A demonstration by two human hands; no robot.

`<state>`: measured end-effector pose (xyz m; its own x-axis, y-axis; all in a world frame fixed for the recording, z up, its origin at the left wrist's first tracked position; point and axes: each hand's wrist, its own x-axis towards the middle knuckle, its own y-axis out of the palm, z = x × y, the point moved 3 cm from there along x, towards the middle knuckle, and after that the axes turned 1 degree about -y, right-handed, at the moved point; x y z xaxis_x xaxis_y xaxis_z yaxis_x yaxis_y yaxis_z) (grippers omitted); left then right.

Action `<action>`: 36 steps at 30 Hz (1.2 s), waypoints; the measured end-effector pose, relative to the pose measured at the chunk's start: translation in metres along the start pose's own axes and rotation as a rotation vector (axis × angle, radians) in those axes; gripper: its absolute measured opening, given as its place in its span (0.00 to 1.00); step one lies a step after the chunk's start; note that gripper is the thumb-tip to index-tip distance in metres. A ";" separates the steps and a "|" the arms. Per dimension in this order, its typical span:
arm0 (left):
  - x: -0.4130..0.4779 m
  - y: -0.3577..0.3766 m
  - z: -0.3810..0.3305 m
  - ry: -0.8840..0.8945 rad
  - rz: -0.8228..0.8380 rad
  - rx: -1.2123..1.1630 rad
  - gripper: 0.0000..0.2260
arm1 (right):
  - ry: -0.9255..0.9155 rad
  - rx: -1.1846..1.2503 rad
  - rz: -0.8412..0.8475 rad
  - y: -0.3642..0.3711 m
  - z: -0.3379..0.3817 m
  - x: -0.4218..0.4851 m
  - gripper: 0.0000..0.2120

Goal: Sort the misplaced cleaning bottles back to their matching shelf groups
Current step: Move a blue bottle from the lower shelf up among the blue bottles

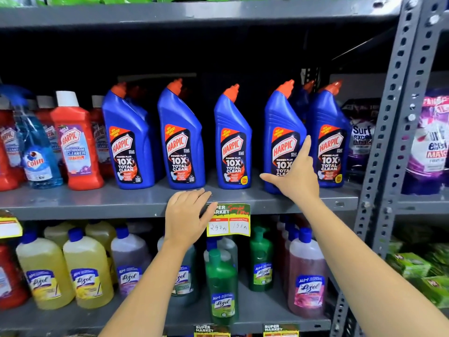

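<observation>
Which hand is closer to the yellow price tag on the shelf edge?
Left. The left hand rests on the shelf edge, its thumb touching the yellow price tag. The right hand is higher and to the right, on a blue Harpic bottle.

— What sort of place is this?

— A shop, a supermarket aisle by the look of it. Grey slotted metal shelves carry rows of the same goods, all facing front.

— What goods?

— Blue toilet cleaner bottles side by side, red bathroom cleaner bottles to their left, floor cleaner bottles in several colours on the shelf below, purple detergent pouches at the right.

— Anything else?

— A price tag on the shelf edge reads "Super Market", with two handwritten prices.
</observation>
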<state>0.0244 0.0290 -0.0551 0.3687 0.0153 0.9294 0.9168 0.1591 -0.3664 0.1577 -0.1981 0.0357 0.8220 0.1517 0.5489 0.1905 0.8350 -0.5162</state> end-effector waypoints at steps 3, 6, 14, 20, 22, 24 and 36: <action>-0.001 0.000 0.000 0.000 -0.002 -0.008 0.19 | 0.010 0.009 -0.002 0.007 -0.001 0.006 0.65; -0.001 0.000 -0.001 -0.006 -0.003 -0.007 0.17 | 0.018 0.036 0.011 0.012 -0.002 0.012 0.64; -0.002 -0.001 -0.001 -0.025 0.010 0.025 0.18 | 0.000 0.071 0.034 0.018 -0.011 0.019 0.61; -0.001 -0.003 -0.003 -0.024 0.002 0.030 0.18 | 0.017 0.102 0.112 0.016 -0.014 0.026 0.62; -0.001 -0.003 -0.004 -0.025 0.005 0.030 0.18 | 0.019 0.102 0.112 0.016 -0.015 0.024 0.62; -0.001 -0.003 -0.003 -0.028 0.015 0.029 0.18 | 0.017 0.107 0.110 0.017 -0.015 0.022 0.62; -0.003 -0.016 -0.006 -0.023 0.015 -0.059 0.15 | -0.051 0.240 -0.037 0.019 -0.022 0.006 0.56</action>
<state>0.0095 0.0209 -0.0517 0.3792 0.0399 0.9245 0.9190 0.1007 -0.3813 0.1777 -0.1925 0.0145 0.7876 0.1398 0.6001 0.0824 0.9413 -0.3274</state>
